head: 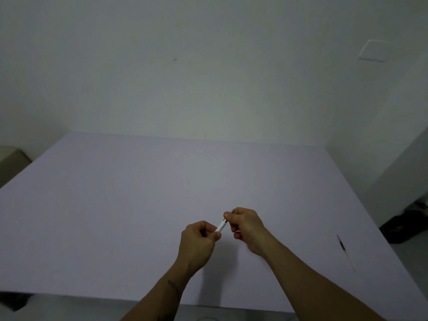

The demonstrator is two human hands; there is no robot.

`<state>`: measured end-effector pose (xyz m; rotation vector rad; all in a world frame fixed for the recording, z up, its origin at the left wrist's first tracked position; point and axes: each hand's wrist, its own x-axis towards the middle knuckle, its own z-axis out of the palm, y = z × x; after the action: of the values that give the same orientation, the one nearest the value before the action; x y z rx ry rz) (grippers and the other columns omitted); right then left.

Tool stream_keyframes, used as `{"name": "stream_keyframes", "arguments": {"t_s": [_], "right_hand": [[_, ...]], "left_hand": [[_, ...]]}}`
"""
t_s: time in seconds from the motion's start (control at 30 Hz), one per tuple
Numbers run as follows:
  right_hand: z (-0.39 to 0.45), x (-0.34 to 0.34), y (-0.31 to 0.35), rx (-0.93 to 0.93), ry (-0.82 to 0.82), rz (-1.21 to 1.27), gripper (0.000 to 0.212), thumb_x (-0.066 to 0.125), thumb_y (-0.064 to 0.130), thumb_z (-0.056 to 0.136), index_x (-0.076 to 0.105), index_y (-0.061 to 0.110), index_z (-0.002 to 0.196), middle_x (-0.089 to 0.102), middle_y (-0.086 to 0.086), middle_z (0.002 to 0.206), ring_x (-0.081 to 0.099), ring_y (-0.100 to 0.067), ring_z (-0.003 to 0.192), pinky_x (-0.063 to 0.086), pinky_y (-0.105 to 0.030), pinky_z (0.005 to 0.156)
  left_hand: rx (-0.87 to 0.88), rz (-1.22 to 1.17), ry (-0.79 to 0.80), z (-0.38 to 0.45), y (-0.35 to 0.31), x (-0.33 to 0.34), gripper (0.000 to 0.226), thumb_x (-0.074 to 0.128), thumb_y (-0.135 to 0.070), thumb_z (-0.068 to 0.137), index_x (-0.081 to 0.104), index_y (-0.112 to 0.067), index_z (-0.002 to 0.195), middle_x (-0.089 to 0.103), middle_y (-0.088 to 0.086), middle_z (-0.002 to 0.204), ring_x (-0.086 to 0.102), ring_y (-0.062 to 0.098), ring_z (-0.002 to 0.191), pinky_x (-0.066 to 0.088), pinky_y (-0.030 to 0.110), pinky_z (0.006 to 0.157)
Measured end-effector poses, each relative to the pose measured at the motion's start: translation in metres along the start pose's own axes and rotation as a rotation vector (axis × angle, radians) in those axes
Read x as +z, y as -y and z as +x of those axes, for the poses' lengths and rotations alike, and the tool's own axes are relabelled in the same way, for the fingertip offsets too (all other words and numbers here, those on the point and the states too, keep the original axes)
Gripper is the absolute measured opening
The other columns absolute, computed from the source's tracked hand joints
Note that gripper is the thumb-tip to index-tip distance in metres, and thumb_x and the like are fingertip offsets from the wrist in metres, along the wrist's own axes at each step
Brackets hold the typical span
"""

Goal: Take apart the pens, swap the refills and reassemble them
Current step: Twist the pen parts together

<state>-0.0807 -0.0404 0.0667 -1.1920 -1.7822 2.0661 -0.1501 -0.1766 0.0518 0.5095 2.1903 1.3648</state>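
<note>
A white pen (221, 226) is held between both hands just above the middle of the pale table (139, 193). My left hand (199, 244) grips its lower barrel. My right hand (246, 224) pinches its upper end, where a thin metal ring shows; the tip itself is hidden by the fingers. A loose refill (345, 250), dark at the far end and clear at the near end, lies on the table at the right near the edge.
The table meets a plain wall at the back. A dark bag (407, 223) sits on the floor past the right edge. A beige piece of furniture (11, 161) stands off the left edge. A wall plate (375, 50) is at the upper right.
</note>
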Motion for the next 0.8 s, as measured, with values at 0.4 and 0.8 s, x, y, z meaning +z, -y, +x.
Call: {"name": "stream_keyframes", "arguments": {"t_s": [0.4,0.8], "right_hand": [[-0.004,-0.001,0.001,0.021,0.012,-0.009,0.016,0.065,0.020,0.090,0.066,0.009,0.078,0.055,-0.007,0.069,0.048,-0.017,0.063,0.042,-0.026,0.051],[-0.007,-0.010,-0.001,0.042,0.021,0.018,0.014,0.063,0.016,0.091,0.069,0.005,0.085,0.058,-0.009,0.075,0.052,-0.020,0.070,0.045,-0.029,0.059]], "left_hand": [[-0.019,-0.045,0.001,-0.005,-0.007,0.003,0.006,0.071,-0.014,0.083,0.071,-0.013,0.077,0.063,0.004,0.065,0.056,0.014,0.058,0.047,0.024,0.055],[-0.038,-0.016,0.065,-0.004,-0.012,0.006,0.008,0.069,-0.016,0.085,0.069,-0.015,0.076,0.061,0.001,0.065,0.054,0.012,0.058,0.044,0.022,0.054]]}}
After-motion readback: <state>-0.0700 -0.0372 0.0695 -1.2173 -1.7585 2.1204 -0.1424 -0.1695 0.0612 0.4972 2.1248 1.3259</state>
